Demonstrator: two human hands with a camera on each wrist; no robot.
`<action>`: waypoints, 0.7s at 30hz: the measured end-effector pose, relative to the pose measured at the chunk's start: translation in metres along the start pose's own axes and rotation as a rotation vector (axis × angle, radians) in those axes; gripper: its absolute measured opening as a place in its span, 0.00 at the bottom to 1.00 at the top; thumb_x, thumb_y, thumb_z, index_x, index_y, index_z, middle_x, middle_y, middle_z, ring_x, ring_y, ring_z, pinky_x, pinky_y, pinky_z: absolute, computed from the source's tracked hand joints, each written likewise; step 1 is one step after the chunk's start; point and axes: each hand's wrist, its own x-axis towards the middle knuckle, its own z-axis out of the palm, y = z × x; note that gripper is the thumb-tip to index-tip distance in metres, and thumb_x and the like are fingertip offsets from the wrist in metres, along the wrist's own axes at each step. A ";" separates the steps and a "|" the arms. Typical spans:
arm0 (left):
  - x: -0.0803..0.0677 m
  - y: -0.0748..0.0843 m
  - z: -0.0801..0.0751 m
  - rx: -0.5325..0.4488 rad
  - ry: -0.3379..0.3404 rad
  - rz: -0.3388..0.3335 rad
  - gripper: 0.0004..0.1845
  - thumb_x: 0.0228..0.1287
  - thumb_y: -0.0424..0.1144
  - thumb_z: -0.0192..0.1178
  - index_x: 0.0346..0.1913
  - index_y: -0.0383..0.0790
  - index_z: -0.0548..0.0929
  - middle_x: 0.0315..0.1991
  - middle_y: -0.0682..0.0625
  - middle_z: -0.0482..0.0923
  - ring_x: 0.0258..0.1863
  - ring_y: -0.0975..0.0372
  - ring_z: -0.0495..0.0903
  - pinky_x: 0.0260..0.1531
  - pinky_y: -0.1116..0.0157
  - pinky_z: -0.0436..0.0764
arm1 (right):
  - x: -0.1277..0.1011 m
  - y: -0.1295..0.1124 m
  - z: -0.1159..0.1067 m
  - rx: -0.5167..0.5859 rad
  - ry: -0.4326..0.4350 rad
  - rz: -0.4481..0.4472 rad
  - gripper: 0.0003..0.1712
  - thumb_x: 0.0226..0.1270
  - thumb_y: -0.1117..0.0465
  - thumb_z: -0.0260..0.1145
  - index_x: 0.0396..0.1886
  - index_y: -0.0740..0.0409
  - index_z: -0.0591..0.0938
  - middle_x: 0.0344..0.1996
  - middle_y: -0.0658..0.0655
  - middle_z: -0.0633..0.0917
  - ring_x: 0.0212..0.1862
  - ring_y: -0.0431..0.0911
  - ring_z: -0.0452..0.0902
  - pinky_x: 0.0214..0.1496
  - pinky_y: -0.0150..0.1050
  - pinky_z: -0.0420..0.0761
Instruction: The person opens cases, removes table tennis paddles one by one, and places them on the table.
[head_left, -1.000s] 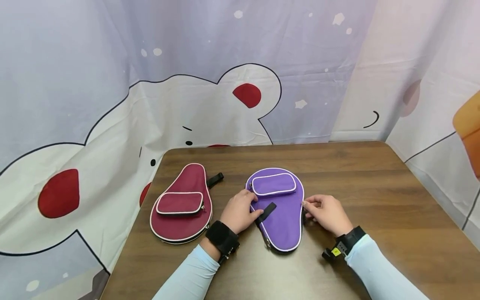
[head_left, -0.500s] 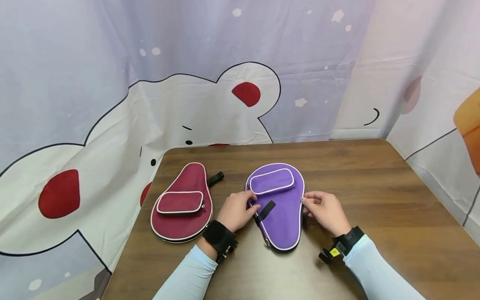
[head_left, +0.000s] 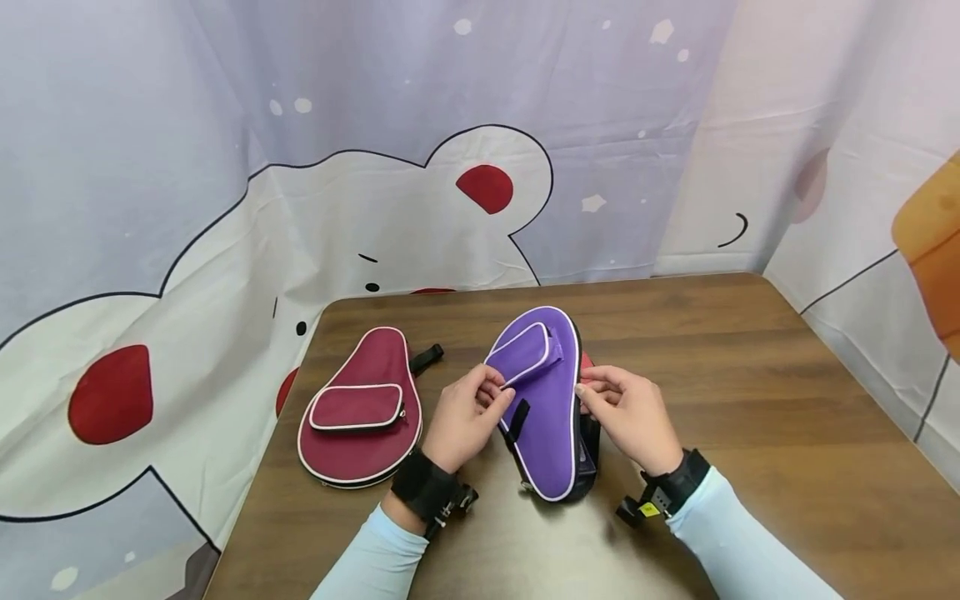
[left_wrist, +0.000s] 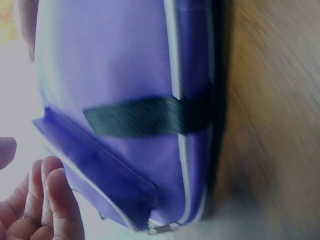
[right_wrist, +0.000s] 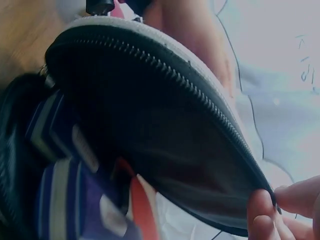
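Head view: the right hand point(head_left: 630, 417) pinches the raised cover edge of a purple paddle case point(head_left: 545, 421) at frame centre; the left hand point(head_left: 461, 425), thumb and fingertips apart, is at its left edge. A maroon paddle case point(head_left: 360, 454) lies on the tabletop point(head_left: 720, 358), centre-left. Right wrist view: striped handles point(right_wrist: 61, 200) inside, lower left.

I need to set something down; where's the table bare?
The wooden table is bare right of the right hand and between the sleeves, this side of the purple paddle case. Crowded: between that and the maroon paddle case, by the left hand.
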 end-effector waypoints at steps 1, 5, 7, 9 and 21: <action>-0.001 0.003 -0.001 -0.021 -0.002 0.002 0.08 0.77 0.40 0.71 0.49 0.40 0.85 0.35 0.57 0.83 0.33 0.67 0.83 0.36 0.67 0.85 | 0.000 -0.003 0.002 -0.018 0.004 -0.021 0.13 0.75 0.64 0.76 0.54 0.66 0.90 0.35 0.56 0.92 0.33 0.49 0.91 0.37 0.34 0.88; -0.002 0.013 -0.006 -0.068 0.017 0.028 0.11 0.78 0.39 0.70 0.54 0.37 0.86 0.36 0.56 0.84 0.34 0.66 0.84 0.35 0.68 0.86 | 0.000 -0.014 0.010 -0.075 0.013 -0.079 0.12 0.74 0.65 0.77 0.53 0.63 0.90 0.34 0.52 0.91 0.34 0.42 0.89 0.37 0.32 0.88; -0.002 0.018 -0.010 -0.066 0.041 0.040 0.12 0.77 0.39 0.71 0.55 0.37 0.86 0.36 0.56 0.84 0.34 0.66 0.84 0.35 0.68 0.86 | -0.001 -0.021 0.014 -0.091 0.009 -0.108 0.12 0.73 0.66 0.78 0.53 0.62 0.91 0.34 0.50 0.91 0.34 0.41 0.89 0.37 0.33 0.88; -0.002 0.022 -0.014 -0.053 0.069 0.050 0.12 0.77 0.39 0.71 0.56 0.38 0.87 0.35 0.56 0.84 0.34 0.67 0.84 0.34 0.68 0.86 | -0.002 -0.027 0.019 -0.117 0.003 -0.145 0.13 0.72 0.66 0.79 0.54 0.61 0.91 0.34 0.49 0.91 0.34 0.40 0.88 0.37 0.34 0.88; -0.003 0.035 -0.038 0.034 0.224 -0.010 0.19 0.75 0.46 0.74 0.59 0.40 0.87 0.28 0.60 0.85 0.24 0.71 0.82 0.25 0.66 0.82 | -0.008 -0.049 0.058 -0.142 -0.089 -0.448 0.19 0.68 0.70 0.79 0.58 0.59 0.90 0.38 0.46 0.88 0.36 0.34 0.85 0.35 0.32 0.85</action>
